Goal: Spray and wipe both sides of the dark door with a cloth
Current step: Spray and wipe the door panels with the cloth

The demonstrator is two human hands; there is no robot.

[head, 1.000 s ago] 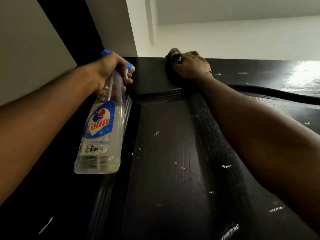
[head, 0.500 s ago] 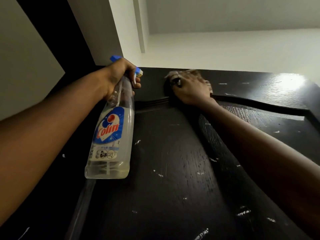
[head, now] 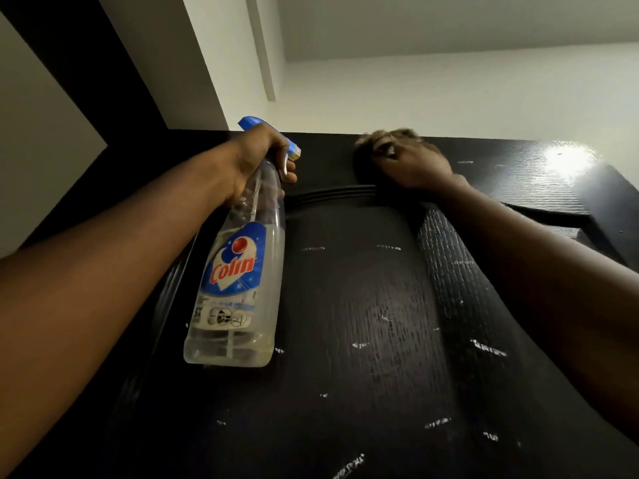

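Note:
The dark door fills the lower view, its black grained panel flecked with small white marks. My left hand grips the neck of a clear spray bottle with a blue trigger head and a "Colin" label, held close to the door's left side. My right hand presses a brownish cloth against the door near its top edge, above the curved moulding. Most of the cloth is hidden under my fingers.
A white wall and ceiling rise above the door's top edge. The dark door frame runs up the left. A bright light reflection shines on the door's top right corner.
The view has tilted up, so the door's top edge sits lower in frame. My right hand with the cloth has shifted a little rightwards along the top. The bottle stays in my left hand.

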